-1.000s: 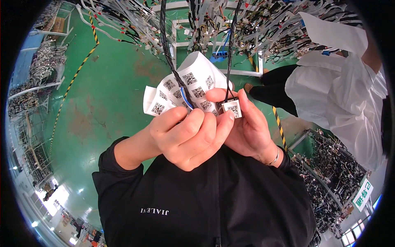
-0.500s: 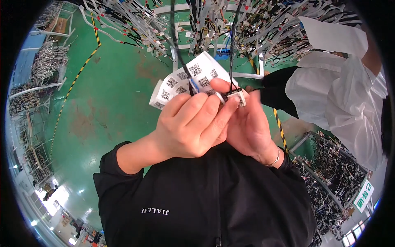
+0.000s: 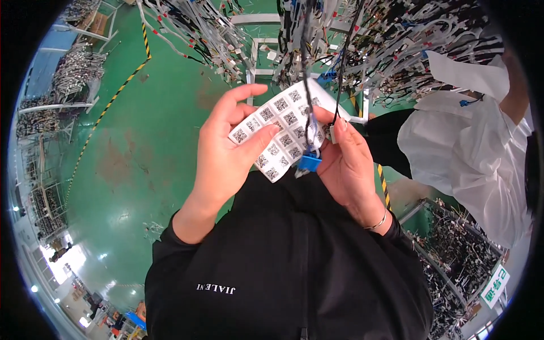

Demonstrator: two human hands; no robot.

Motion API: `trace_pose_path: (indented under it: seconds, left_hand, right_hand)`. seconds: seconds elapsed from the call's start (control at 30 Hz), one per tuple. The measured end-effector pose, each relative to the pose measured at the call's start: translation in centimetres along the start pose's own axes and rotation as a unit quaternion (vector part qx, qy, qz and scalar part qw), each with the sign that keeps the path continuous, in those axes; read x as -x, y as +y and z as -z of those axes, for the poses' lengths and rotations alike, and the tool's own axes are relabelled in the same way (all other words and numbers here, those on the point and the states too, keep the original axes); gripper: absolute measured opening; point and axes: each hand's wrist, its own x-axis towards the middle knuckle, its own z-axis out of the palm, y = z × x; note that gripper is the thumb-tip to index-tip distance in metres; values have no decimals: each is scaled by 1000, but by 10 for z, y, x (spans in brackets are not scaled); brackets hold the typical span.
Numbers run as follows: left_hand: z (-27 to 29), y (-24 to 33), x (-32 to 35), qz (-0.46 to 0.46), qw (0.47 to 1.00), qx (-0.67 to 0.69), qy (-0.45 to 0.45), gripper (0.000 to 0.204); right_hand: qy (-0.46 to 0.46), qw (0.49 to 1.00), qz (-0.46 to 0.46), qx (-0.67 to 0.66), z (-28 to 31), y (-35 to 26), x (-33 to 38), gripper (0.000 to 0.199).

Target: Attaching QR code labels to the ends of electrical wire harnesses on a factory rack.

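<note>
A white sheet of square code stickers (image 3: 286,136) is spread in front of my chest. My left hand (image 3: 221,141) grips its left side, thumb pressed on the printed face and index finger stretched out above the edge; the other fingers are partly hidden. At the sheet's right edge my right hand (image 3: 348,150) is closed, pinching a small pale connector (image 3: 332,134) on thin black wires (image 3: 342,68). A blue connector (image 3: 309,162) dangles on a dark cable (image 3: 307,62) in front of the sheet, close to my right palm.
Bundles of wire harnesses (image 3: 209,39) hang from a white rack (image 3: 252,62) ahead. To the right stands a person in white clothing (image 3: 447,133). Below that person is a cart of dark harnesses (image 3: 447,249). Yellow-black tape (image 3: 122,85) marks the green floor (image 3: 141,153).
My left hand has left the small connector and moved left onto the sticker sheet, which now shows more fully. The blue connector has come into view in front of it.
</note>
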Motion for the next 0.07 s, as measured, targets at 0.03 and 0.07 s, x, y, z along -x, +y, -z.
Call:
trace_pose_path:
  seconds: [0.03, 0.07]
  left_hand:
    - [0, -5, 1, -5, 1000, 24, 7, 50]
    - [0, -10, 3, -10, 999, 47, 14, 50]
  right_hand:
    - [10, 1000, 12, 8, 3, 3, -1, 41]
    - [9, 1000, 10, 8, 2, 3, -1, 41]
